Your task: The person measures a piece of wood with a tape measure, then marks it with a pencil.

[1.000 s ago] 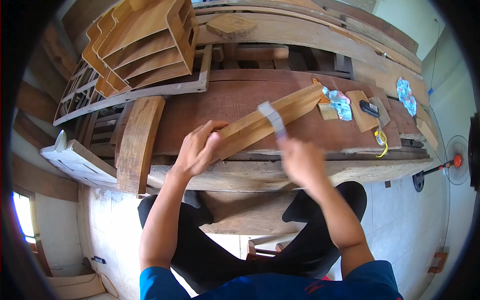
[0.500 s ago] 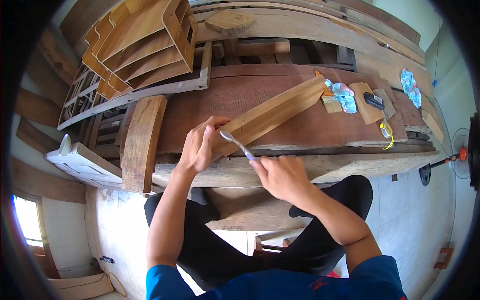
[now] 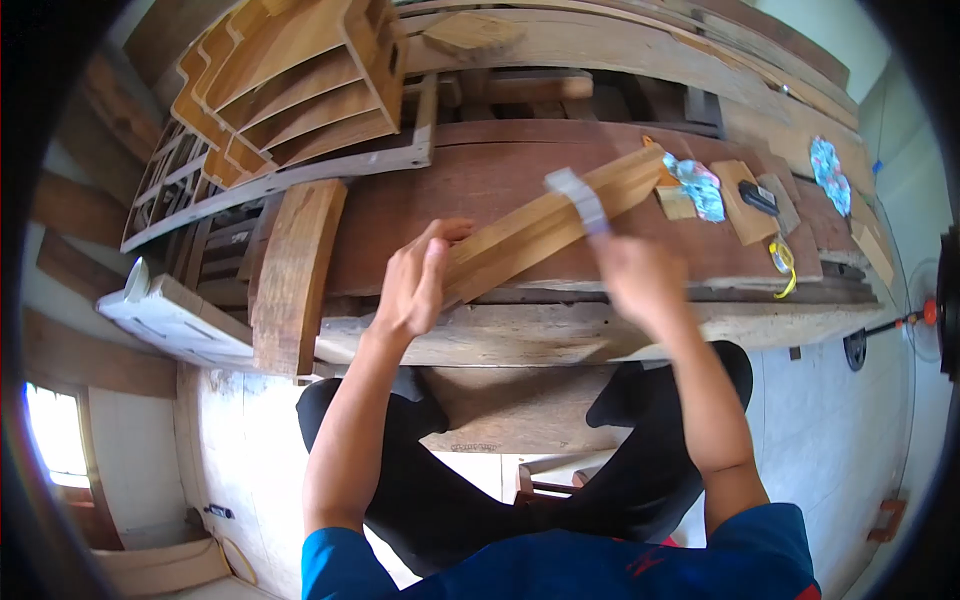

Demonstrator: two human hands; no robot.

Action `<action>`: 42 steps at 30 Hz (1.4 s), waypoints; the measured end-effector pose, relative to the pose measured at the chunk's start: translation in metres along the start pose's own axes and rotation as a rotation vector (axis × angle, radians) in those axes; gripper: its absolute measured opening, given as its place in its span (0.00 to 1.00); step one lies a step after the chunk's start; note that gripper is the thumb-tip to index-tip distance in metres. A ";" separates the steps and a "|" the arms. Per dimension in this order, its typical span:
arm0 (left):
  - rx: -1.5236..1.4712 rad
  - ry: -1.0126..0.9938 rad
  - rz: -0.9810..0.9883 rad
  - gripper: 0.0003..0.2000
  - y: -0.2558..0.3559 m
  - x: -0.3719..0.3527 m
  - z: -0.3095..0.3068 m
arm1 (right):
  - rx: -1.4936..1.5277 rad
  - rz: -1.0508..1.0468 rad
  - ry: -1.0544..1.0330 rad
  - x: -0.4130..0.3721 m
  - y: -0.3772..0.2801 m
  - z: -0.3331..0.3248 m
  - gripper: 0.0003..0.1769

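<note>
A long, narrow wooden piece (image 3: 540, 232), with two faces meeting along an edge, lies slanted across the brown board (image 3: 400, 215). My left hand (image 3: 415, 280) grips its near left end, with the thumb raised and the fingertips partly hidden behind the wood. My right hand (image 3: 645, 285), blurred by motion, is closed around the handle of what looks like a toothbrush (image 3: 577, 200). The pale head is smeared and passes over the middle of the wooden piece.
Beyond the wood's far end are a flat brush (image 3: 677, 204), crumpled blue wrapping (image 3: 700, 188), a black tool (image 3: 758, 197) and a tape measure (image 3: 781, 255). A wooden shelf rack (image 3: 300, 90) stands back left. A thick block (image 3: 297, 275) lies left.
My right hand and the toothbrush have swept right and away from me along the wooden piece. My left hand stays at its end. The whole view has shifted slightly.
</note>
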State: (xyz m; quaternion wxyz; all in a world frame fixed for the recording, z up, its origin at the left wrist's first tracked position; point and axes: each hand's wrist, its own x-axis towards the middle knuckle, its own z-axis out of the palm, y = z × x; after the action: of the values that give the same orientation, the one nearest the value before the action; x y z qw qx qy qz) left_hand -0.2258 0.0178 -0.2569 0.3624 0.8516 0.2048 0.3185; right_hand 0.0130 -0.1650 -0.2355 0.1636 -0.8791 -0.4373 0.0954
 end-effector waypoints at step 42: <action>-0.770 0.094 -0.359 0.53 0.010 0.004 -0.002 | 0.090 -0.452 -0.066 -0.051 -0.061 0.049 0.30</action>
State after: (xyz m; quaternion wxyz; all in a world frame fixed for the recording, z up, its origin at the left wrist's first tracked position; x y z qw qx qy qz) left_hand -0.2236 0.0148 -0.2468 0.6939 0.5894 0.2324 0.3421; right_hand -0.0779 -0.1616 -0.2574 0.2053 -0.7470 -0.6236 0.1046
